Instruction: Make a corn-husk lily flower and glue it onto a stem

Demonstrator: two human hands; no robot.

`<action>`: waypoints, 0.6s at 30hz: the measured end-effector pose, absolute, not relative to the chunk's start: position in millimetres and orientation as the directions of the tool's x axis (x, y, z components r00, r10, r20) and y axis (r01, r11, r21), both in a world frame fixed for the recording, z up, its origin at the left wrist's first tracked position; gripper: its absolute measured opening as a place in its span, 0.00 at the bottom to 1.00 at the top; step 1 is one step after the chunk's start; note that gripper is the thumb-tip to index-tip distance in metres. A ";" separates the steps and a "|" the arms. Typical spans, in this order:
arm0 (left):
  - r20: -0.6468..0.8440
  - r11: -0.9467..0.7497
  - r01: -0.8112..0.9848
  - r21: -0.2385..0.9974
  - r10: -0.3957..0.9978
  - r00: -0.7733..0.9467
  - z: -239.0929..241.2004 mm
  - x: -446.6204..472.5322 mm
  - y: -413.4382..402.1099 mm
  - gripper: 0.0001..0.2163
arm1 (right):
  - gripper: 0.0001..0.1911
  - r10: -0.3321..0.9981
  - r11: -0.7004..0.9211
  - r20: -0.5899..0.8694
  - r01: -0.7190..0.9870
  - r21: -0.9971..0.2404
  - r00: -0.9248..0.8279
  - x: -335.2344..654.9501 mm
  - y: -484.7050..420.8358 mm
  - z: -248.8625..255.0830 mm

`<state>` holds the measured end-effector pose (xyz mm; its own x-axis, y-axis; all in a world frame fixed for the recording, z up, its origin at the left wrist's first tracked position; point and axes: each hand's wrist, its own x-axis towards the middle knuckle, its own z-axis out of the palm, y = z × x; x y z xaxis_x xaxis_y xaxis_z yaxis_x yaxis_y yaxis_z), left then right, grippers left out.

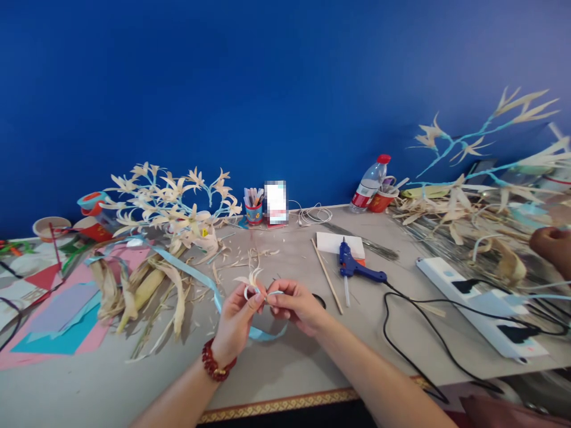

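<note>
You had a small cream flower (250, 280) with thin, curled petals up in front of you, to the left of the dark-blue plastic glue gun (352, 264) and a little nearer to you than it. Your left hand (241, 306) pinched the flower low down, thumb and fingers closed on it, a dark-red beaded bracelet (209, 359) round the wrist. Your right hand (292, 303) met it at the flower's base, its fingers drawn together on a narrow light-blue strip (275, 292); you could not tell there whether they also gripped the stem. A broad light-blue ribbon (196, 274) ran behind your hands, left of the glue gun.

A slim pale wooden stick (328, 276) lay just left of the glue gun on the grey table (111, 386), and a long white power strip (468, 306) lay to its right. Well left of it stood a bunch of cream flowers on light-blue stems (173, 199), with dry tan husks (149, 291) nearer you. Beyond it leaned a clear plastic bottle with a red cap (370, 184). Far right of it was another person's hand (553, 246).
</note>
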<state>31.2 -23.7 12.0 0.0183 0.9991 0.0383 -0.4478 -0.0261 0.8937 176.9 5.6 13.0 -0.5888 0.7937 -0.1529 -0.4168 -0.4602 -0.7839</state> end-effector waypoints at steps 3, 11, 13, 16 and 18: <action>0.048 -0.010 -0.455 0.890 0.996 0.072 14.2 29.7 -25.2 0.07 | 0.13 0.758 -0.498 -0.145 -0.419 -0.759 -0.636 176.8 4.9 11.6; 0.068 -0.027 -0.477 0.879 0.995 0.069 13.0 31.2 -23.8 0.06 | 0.15 0.854 -0.316 -0.063 -0.419 -0.851 -0.517 174.7 -0.2 13.3; 0.074 -0.049 -0.453 0.890 0.997 0.037 10.1 31.5 -23.2 0.06 | 0.15 0.889 -0.209 0.004 -0.414 -0.886 -0.458 174.7 -1.2 13.8; 0.085 -0.081 -0.378 0.922 0.996 -0.005 7.0 31.0 -22.2 0.06 | 0.14 0.916 -0.079 0.078 -0.366 -0.927 -0.393 175.3 -1.8 15.1; 0.090 -0.093 -0.341 0.936 0.996 -0.025 6.8 30.9 -21.6 0.06 | 0.14 0.925 -0.066 0.073 -0.347 -0.935 -0.372 175.6 -1.9 16.1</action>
<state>30.9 -21.6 6.8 -0.0254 0.9957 0.0895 -0.3406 -0.0928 0.9356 175.6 -1.9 16.1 -0.3725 0.9252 0.0730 -0.3472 -0.0659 -0.9355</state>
